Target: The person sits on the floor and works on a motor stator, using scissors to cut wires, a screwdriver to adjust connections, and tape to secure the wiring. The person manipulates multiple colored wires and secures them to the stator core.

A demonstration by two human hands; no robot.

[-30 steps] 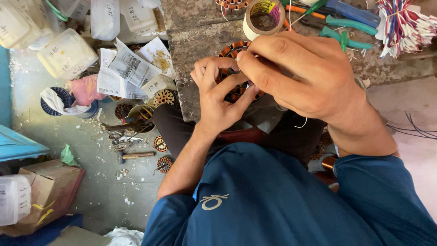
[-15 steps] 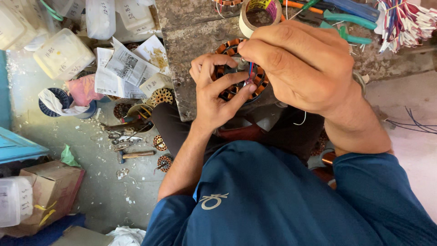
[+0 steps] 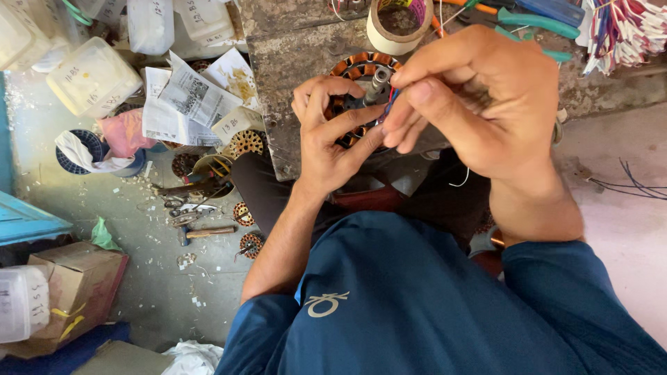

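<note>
Wound motor stator (image 3: pixel 361 69), copper coils around a central metal shaft, lying on the grey worktop (image 3: pixel 292 62). Left hand (image 3: pixel 330 135): clamped on the stator's near rim, thumb across the coils. Right hand (image 3: pixel 479 104): fingertips pinched together on thin red and blue wires (image 3: pixel 390 97) just beside the shaft. Beyond the stator: tape roll (image 3: pixel 397 28), green-handled pliers (image 3: pixel 535 24). Far right of the stator: bundle of wire leads (image 3: pixel 625 31).

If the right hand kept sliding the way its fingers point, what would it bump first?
Probably the left hand: the right hand points its fingertips leftward over the round copper-wound motor stator, almost at the left thumb. Depth is unclear.
</note>
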